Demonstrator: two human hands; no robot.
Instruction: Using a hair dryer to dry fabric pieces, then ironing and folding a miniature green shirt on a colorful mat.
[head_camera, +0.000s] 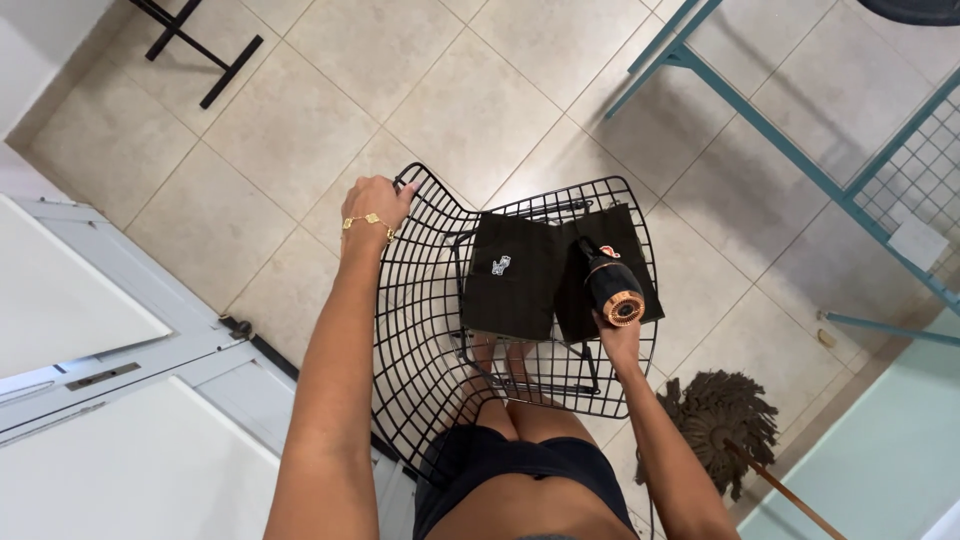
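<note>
Hairdryer (606, 281) in right hand (618, 335), nozzle toward black cloth (520, 270), long axis up-left.

Mop (716, 424) handle cut off

Bright, even daylight fills the frame; soft shadows fall lower left of the teal frame legs (700, 75). Focus is sharp, with wide-angle bending at the edges.

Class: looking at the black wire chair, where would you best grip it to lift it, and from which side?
Grip the chair by its top rim, from above, as the left hand does. The curved wire edge is thin enough to wrap fingers round, and the seat holds a black cushion.
</note>
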